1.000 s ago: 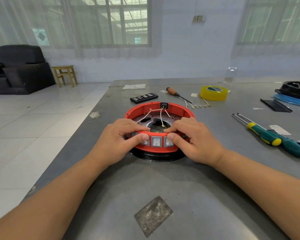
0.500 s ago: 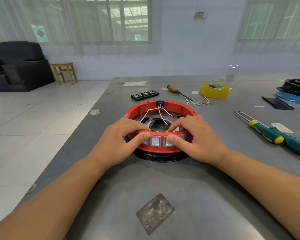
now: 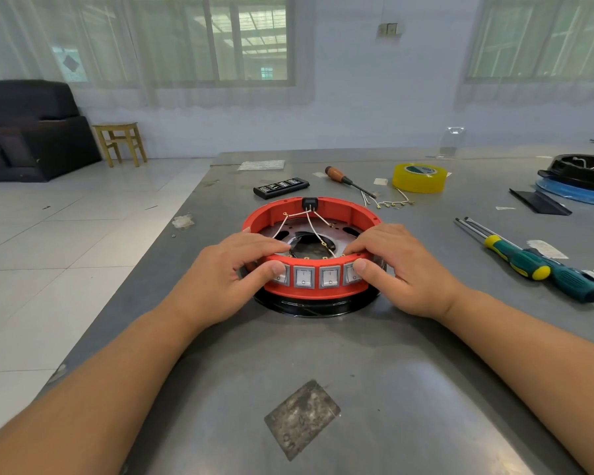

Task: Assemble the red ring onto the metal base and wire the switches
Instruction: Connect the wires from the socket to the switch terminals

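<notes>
Both hands grip the near arc of the red ring, which sits on the metal base on the grey table: the left hand and right hand each curl their fingers over the ring's top rim and press a thumb against the outer rocker switches, white wires running inside the ring. Beyond the ring lie a black switch strip, a wooden-handled screwdriver and yellow tape; right of the ring lie green screwdrivers, nothing between them and the hands.
</notes>
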{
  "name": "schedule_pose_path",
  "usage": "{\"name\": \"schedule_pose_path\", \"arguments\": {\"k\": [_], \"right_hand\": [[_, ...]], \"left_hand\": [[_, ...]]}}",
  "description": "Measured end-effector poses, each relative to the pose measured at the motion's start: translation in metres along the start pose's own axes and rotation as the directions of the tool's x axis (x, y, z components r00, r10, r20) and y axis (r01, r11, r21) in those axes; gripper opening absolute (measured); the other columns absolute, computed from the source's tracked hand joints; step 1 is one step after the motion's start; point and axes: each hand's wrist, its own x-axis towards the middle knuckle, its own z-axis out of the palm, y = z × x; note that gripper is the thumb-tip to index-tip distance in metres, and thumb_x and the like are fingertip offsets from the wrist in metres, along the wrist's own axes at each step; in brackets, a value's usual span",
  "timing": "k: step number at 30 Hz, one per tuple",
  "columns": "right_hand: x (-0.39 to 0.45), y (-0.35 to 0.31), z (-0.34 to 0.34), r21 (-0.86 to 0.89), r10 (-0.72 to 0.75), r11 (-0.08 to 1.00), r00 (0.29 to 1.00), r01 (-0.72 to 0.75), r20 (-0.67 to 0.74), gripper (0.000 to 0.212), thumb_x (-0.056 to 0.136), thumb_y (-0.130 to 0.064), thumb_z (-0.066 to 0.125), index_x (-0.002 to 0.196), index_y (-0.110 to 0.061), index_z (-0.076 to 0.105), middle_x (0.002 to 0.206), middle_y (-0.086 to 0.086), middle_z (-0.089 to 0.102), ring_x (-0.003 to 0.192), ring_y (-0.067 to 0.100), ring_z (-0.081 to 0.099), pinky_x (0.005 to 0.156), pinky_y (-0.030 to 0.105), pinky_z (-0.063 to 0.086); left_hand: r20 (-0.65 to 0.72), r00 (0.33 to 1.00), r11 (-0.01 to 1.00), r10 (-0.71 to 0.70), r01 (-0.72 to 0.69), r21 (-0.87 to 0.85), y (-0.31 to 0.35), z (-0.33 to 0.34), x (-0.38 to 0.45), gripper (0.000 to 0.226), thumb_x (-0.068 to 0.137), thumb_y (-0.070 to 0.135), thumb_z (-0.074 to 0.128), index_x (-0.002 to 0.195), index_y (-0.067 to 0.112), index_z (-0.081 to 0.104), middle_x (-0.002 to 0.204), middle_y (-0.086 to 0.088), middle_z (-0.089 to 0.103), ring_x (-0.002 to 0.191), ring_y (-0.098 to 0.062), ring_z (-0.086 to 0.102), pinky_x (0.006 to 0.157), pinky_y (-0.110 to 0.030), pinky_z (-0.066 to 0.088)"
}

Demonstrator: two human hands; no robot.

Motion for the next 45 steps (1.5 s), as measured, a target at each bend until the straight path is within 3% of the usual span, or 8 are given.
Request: {"name": "schedule_pose_path", "arguments": {"k": [6, 11, 15, 19, 22, 31, 40, 45], "right_hand": [[0.001, 0.001, -0.001, 0.028, -0.011, 1.0, 1.0, 0.011, 0.002, 0.04, 0.101, -0.044, 0.042, 0.109, -0.017, 0.07, 0.1, -0.011, 0.067, 0.094, 0.0, 0.053, 0.092, 0.014, 0.036], [0.004, -0.007, 0.007, -0.056, 0.031, 0.998, 0.999, -0.032, -0.015, 0.047, 0.096, -0.057, 0.042, 0.1, -0.02, 0.069, 0.09, -0.009, 0.064, 0.089, 0.011, 0.056, 0.09, 0.028, 0.039], [0.009, -0.015, 0.016, -0.145, 0.11, 0.982, 0.991, -0.121, -0.079, 0.053, 0.094, -0.069, 0.039, 0.084, -0.023, 0.064, 0.08, -0.008, 0.061, 0.082, 0.012, 0.053, 0.086, 0.032, 0.039], [0.009, -0.014, 0.015, -0.124, 0.091, 0.987, 0.994, -0.097, -0.059, 0.053, 0.095, -0.066, 0.041, 0.082, -0.021, 0.065, 0.079, -0.006, 0.061, 0.081, 0.013, 0.053, 0.087, 0.033, 0.04], [0.004, -0.007, 0.006, -0.023, 0.056, 0.998, 0.998, -0.056, -0.007, 0.048, 0.097, -0.058, 0.042, 0.101, -0.021, 0.071, 0.092, -0.008, 0.065, 0.093, 0.009, 0.056, 0.095, 0.028, 0.039], [0.001, 0.004, -0.002, 0.035, -0.003, 0.999, 0.999, 0.001, 0.04, 0.041, 0.101, -0.047, 0.041, 0.112, -0.02, 0.07, 0.102, -0.013, 0.065, 0.098, 0.001, 0.054, 0.092, 0.007, 0.034], [0.001, 0.003, 0.0, 0.021, 0.013, 1.0, 0.999, -0.014, 0.031, 0.042, 0.102, -0.047, 0.04, 0.108, -0.019, 0.07, 0.102, -0.006, 0.07, 0.098, 0.006, 0.058, 0.094, 0.021, 0.043], [-0.003, 0.008, 0.002, -0.003, 0.028, 1.0, 0.999, -0.028, 0.016, 0.05, 0.099, -0.054, 0.041, 0.124, -0.02, 0.068, 0.129, -0.007, 0.065, 0.137, 0.009, 0.047, 0.119, 0.037, 0.03]], "left_hand": [[0.011, 1.0, 1.0, -0.029, 0.029, -0.002, 0.003, 0.0, 0.002, 0.035, 0.099, 0.054, 0.062, 0.123, 0.033, 0.076, 0.121, 0.022, 0.07, 0.122, 0.003, 0.058, 0.1, -0.009, 0.042], [-0.003, 0.999, 0.998, -0.043, 0.043, 0.036, 0.016, 0.011, 0.002, 0.06, 0.09, 0.068, 0.05, 0.123, 0.026, 0.076, 0.116, 0.013, 0.072, 0.114, -0.004, 0.057, 0.103, -0.02, 0.04], [-0.062, 0.996, 0.992, -0.069, 0.075, 0.097, 0.022, 0.02, 0.005, 0.057, 0.088, 0.071, 0.051, 0.107, 0.025, 0.079, 0.1, 0.011, 0.071, 0.101, -0.009, 0.057, 0.096, -0.029, 0.043], [-0.066, 0.996, 0.994, -0.058, 0.064, 0.086, 0.022, 0.017, 0.006, 0.058, 0.087, 0.072, 0.051, 0.105, 0.026, 0.081, 0.099, 0.011, 0.071, 0.099, -0.006, 0.055, 0.09, -0.017, 0.041], [-0.004, 1.0, 1.0, -0.027, 0.027, 0.016, 0.017, 0.009, 0.003, 0.057, 0.092, 0.066, 0.047, 0.117, 0.026, 0.078, 0.114, 0.012, 0.072, 0.113, 0.003, 0.054, 0.1, -0.008, 0.035], [0.016, 1.0, 1.0, -0.014, 0.013, 0.025, 0.01, 0.003, 0.002, 0.039, 0.101, 0.051, 0.052, 0.119, 0.027, 0.077, 0.115, 0.016, 0.071, 0.116, -0.001, 0.058, 0.097, -0.005, 0.037], [0.027, 0.999, 0.999, -0.038, 0.037, 0.025, 0.011, 0.004, 0.002, 0.038, 0.097, 0.049, 0.056, 0.12, 0.027, 0.076, 0.117, 0.015, 0.072, 0.118, -0.004, 0.059, 0.1, -0.016, 0.044], [-0.007, 1.0, 0.999, -0.025, 0.025, 0.025, 0.011, 0.01, 0.001, 0.045, 0.095, 0.059, 0.055, 0.123, 0.03, 0.075, 0.117, 0.018, 0.071, 0.116, 0.002, 0.055, 0.101, -0.014, 0.038]]}}
